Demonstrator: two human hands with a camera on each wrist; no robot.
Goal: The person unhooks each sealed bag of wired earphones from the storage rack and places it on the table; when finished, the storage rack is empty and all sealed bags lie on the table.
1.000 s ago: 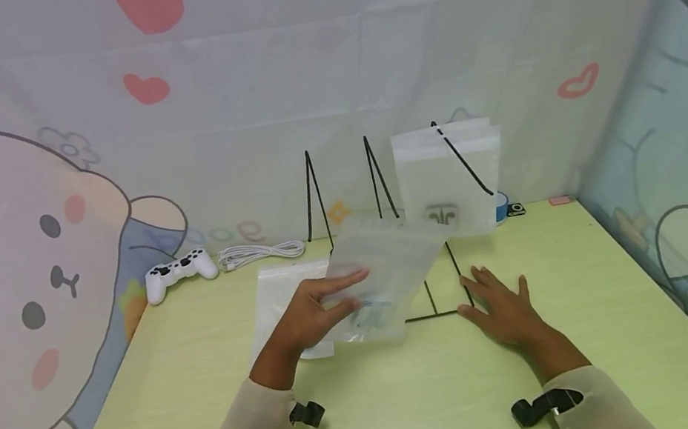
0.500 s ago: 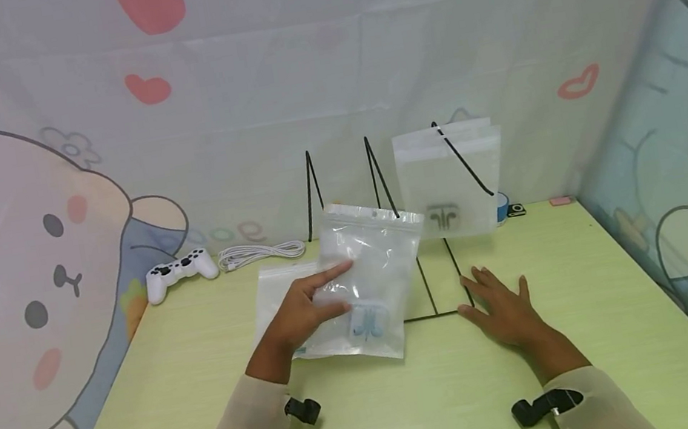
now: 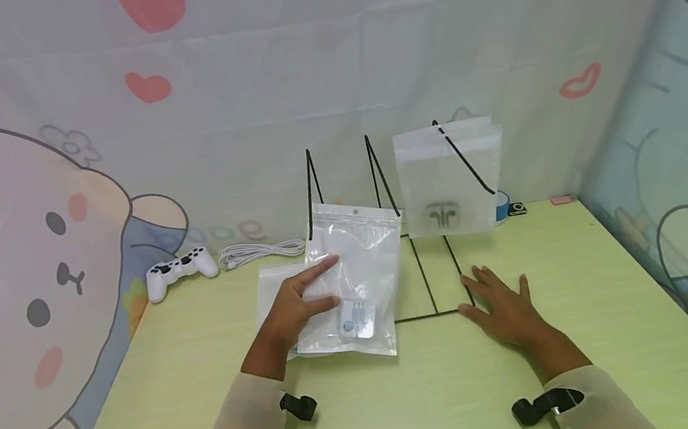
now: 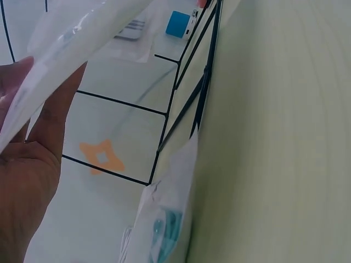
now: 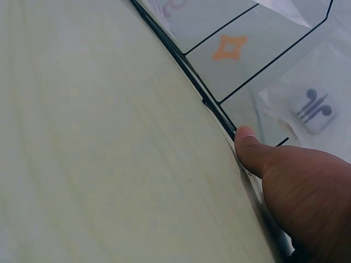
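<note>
Zip-top pouch (image 3: 358, 242), earphones (image 3: 357, 319) visible inside, we find pinched between thumb and fingers of the left hand (image 3: 286, 317), before the black wire rack (image 3: 436, 314) and partly hiding a second pouch (image 3: 269, 294). We note the right hand (image 3: 504, 309), fingers spread, touching the rack; white pouches (image 3: 428, 175) hang from its rightmost hook (image 3: 463, 156).

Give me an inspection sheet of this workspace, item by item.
Surface: pale green table.
Job's things: held bag, clear, small white packet inside; second bag partly behind it; hanging bags on the right hook of the black wire rack.
Clutter: white controller, blue item, small black item, pink item, all toward the back edge.
Left grip: pinches the held bag.
Right grip: fingers spread, at the rack's frame.
Cables: coiled white cable.
Surroundings: cartoon backdrop with hearts.
</note>
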